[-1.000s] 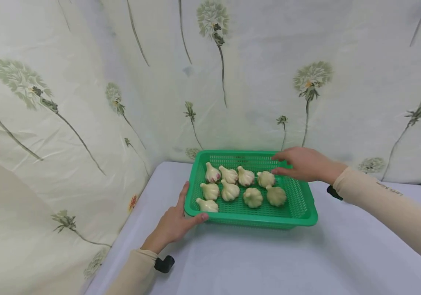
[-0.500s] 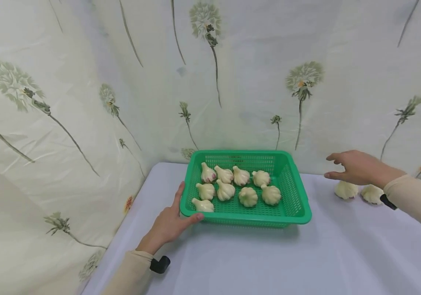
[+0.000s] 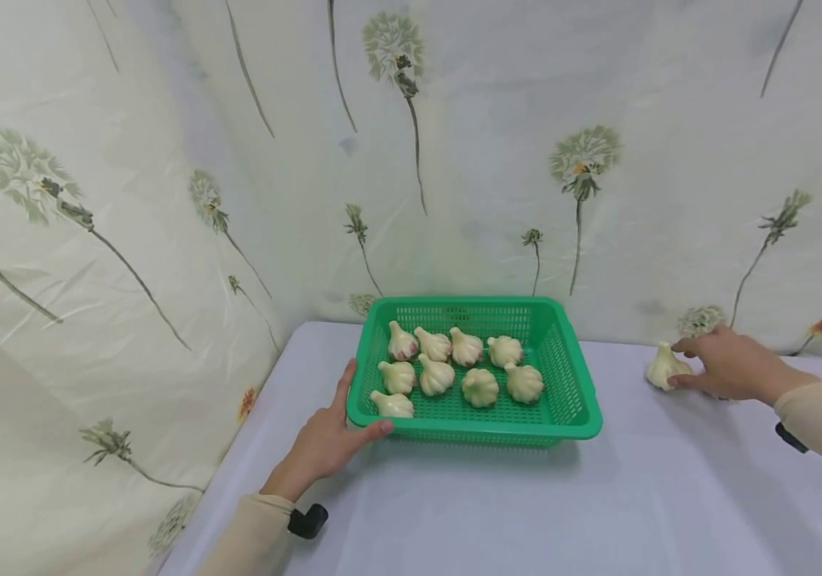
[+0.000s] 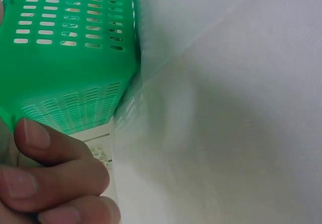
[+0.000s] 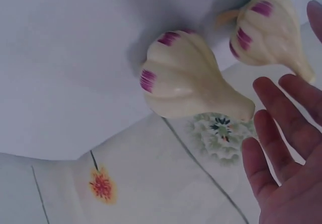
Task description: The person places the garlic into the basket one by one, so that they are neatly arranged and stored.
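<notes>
My left hand [image 3: 325, 440] holds the near-left corner of a green basket [image 3: 468, 426], thumb along the front rim and index finger up the left side. In the left wrist view its other fingers [image 4: 60, 178] curl beside the basket's wall. Far right, my right hand [image 3: 735, 364] reaches a white garlic bulb [image 3: 666, 368], also seen as the purple-marked bulb [image 5: 269, 30] in the right wrist view. Thumb and fingers are spread about its stem; contact cannot be made out. A second garlic bulb [image 5: 193, 78] lies beside it, mostly hidden under the hand in the head view.
Several garlic bulbs [image 3: 436, 374] lie in loose rows inside the basket, leaving its right end bare. A white cloth [image 3: 483, 512] covers the table. Curtains with dandelion prints [image 3: 587, 160] hang behind and on the left.
My right hand has moved from over the basket's right end to the garlic bulbs on the far right and lowered beside one. The left hand has stayed at the basket's corner.
</notes>
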Tool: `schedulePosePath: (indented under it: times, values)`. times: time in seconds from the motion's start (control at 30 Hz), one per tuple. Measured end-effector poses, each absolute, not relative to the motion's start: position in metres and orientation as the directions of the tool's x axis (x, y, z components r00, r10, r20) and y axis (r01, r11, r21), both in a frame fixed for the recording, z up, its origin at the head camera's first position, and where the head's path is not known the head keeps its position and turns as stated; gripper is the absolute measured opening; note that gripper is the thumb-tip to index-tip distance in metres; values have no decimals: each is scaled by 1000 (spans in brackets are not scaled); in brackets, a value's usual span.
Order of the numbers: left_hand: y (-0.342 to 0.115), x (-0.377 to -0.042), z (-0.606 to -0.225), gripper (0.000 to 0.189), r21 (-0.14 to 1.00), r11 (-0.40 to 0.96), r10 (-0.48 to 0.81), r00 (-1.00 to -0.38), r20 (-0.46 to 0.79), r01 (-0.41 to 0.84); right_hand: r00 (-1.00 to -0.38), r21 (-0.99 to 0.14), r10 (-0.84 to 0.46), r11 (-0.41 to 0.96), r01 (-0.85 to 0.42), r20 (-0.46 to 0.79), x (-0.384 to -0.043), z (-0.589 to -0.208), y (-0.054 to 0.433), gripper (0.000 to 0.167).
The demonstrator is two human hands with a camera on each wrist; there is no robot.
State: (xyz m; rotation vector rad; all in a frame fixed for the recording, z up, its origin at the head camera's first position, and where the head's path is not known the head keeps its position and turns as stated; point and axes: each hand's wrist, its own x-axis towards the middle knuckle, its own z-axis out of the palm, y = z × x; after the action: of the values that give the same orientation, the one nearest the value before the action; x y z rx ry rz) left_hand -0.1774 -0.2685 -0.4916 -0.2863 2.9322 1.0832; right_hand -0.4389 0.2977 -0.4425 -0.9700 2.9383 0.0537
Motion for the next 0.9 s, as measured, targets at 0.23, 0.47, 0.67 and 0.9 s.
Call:
schedulePosePath:
  times: [0.23, 0.47, 0.67, 0.9]
  values:
    - [-269, -176, -491, 115, 642, 746, -169, -983, -74, -177, -788, 23, -615, 788, -615, 20, -438, -460, 301, 58]
    - [-267, -175, -489, 115, 643, 746, -170, -983, -63, -171, -817, 8, -575, 818, -575, 34, -435, -465, 300, 59]
    - [-266, -174, -488, 115, 640, 748, -177, -982, -66, -178, -818, 9, -571, 821, -571, 71, -431, -471, 299, 59]
    - [-267, -176, -490, 116, 633, 755, -171, -983, -63, -172, -812, -2, -576, 816, -578, 95, -430, -479, 301, 63]
